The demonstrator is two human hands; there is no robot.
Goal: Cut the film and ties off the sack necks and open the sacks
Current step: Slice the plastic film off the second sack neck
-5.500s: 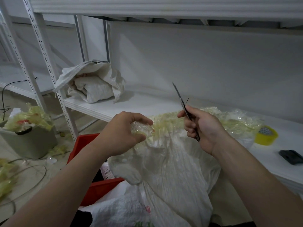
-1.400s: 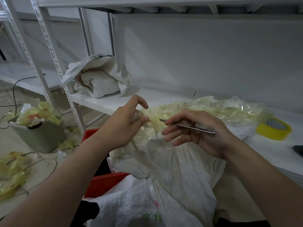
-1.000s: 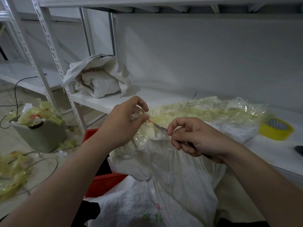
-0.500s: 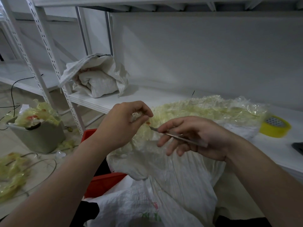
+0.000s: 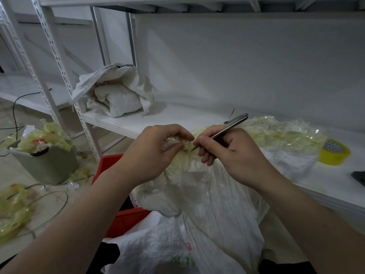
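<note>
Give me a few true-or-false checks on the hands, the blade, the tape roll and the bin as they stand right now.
1. The left hand grips the film-wrapped sack neck. True.
2. The right hand holds the blade with its tip at that neck. True.
3. The yellow tape roll lies on the floor. False: it sits on the shelf, at the far right.
4. The grey bin is empty. False: film scraps are heaped in it above the rim.
</note>
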